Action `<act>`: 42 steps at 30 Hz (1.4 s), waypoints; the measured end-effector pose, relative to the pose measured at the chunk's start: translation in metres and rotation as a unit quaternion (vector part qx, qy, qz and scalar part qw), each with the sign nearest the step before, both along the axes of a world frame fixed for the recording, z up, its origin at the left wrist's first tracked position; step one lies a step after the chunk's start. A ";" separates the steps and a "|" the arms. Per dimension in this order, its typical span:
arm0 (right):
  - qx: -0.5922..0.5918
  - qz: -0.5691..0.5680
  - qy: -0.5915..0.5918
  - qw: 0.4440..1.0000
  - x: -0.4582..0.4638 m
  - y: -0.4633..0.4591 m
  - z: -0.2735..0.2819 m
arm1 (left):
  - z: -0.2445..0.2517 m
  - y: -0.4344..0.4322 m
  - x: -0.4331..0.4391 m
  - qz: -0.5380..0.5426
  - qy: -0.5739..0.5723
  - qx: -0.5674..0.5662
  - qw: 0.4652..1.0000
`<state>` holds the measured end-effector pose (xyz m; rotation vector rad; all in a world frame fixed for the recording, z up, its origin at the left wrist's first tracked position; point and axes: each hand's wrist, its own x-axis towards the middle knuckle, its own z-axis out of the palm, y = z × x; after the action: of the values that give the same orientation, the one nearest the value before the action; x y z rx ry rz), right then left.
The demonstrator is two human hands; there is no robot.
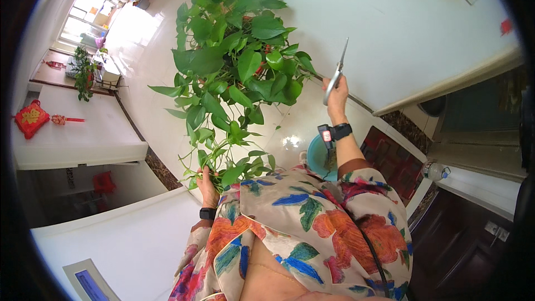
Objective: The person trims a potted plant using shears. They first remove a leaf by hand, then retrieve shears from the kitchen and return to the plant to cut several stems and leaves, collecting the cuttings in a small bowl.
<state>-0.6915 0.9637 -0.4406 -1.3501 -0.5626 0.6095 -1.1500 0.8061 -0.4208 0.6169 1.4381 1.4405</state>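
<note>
A large leafy pothos plant [234, 50] spreads before me, its vines trailing down toward my body. Leaves hide most of its support, with small bits of red showing through. My left hand [207, 186] grips the ends of some trailing pothos vines [221, 146] close to my waist. Raised on the right, my right hand [337, 94] holds a pair of metal scissors [337, 73] by the handles. The blades point up and away, apart from the leaves, and seem closed together.
Below my right forearm stands a turquoise bucket [314, 154] with something in it. A dark red mat [388, 163] lies beside it, near a plastic bottle [435, 171]. A white wall [388, 29] rises at right. Another potted plant [82, 71] is at far left.
</note>
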 end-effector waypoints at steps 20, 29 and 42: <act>0.030 0.077 0.099 0.992 -0.238 -0.088 0.059 | -0.103 -0.013 -0.255 0.058 -0.119 -0.108 0.985; -0.007 0.013 0.062 0.998 -0.342 -0.118 0.047 | -0.143 0.024 -0.391 0.114 -0.155 -0.109 0.975; -0.050 -0.010 0.102 0.994 -0.441 -0.165 0.034 | -0.164 0.056 -0.514 0.141 -0.258 -0.027 0.955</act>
<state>-1.1329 0.7986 -0.4070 -1.3663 -0.3569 0.7574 -1.6644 0.8617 -0.5849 -0.0160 1.1671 1.6258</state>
